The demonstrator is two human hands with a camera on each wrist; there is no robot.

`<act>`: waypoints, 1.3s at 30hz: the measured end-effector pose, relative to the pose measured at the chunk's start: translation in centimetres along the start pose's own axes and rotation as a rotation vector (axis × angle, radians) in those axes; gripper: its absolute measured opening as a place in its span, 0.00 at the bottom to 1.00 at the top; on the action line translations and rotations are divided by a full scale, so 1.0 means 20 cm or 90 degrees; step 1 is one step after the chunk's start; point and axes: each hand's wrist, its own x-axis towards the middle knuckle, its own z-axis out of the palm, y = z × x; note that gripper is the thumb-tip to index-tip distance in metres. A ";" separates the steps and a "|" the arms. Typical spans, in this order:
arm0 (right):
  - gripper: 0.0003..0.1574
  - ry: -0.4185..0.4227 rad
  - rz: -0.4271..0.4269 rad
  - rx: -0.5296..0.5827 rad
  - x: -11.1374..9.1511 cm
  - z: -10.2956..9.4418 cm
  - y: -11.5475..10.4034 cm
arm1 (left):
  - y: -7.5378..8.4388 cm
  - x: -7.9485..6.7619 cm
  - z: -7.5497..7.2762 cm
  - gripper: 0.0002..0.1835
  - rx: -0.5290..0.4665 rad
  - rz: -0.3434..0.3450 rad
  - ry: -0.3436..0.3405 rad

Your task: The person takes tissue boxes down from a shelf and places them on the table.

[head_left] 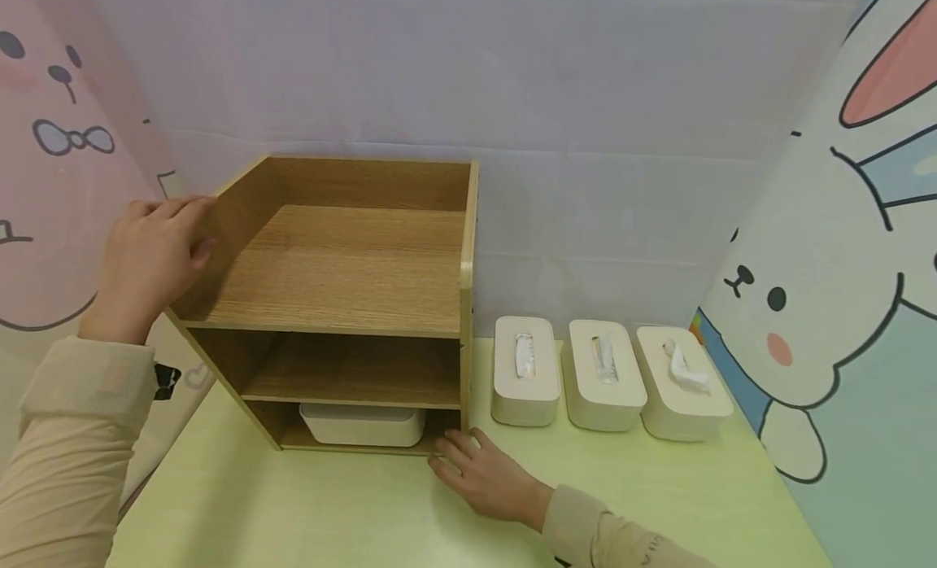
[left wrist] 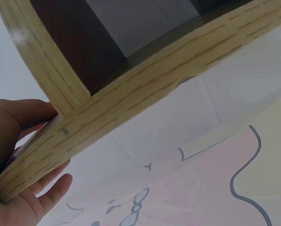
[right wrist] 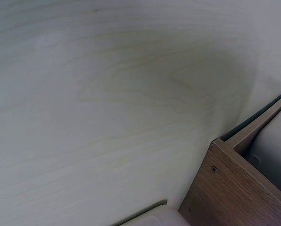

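A wooden shelf unit (head_left: 366,263) with an open top tray and two lower compartments stands on the table. My left hand (head_left: 157,255) grips its left side panel; in the left wrist view, the thumb and fingers of the left hand (left wrist: 25,141) lie on either side of the board. By the lower right front corner, my right hand (head_left: 486,478) has its fingers slightly bent and spread at the edge; firm contact cannot be told. A white bin (head_left: 362,426) sits in the bottom compartment. The right wrist view shows the shelf's corner (right wrist: 230,181) but no hand.
Three white tissue boxes stand in a row right of the shelf: a left box (head_left: 525,373), a middle box (head_left: 606,377) and a right box (head_left: 684,385). The pale table (head_left: 329,511) meets a white cloth backdrop (head_left: 622,145) behind, with cartoon-printed panels at both sides.
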 end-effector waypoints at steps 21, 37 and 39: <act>0.26 -0.036 0.001 -0.008 0.18 0.05 -0.04 | 0.00 0.01 0.00 0.23 0.004 -0.003 -0.006; 0.33 -0.116 0.086 0.008 0.37 0.10 -0.07 | 0.00 0.01 0.01 0.24 0.008 -0.014 -0.018; 0.34 -0.133 0.097 0.013 0.39 0.10 -0.07 | 0.00 0.01 0.01 0.24 0.006 -0.018 -0.021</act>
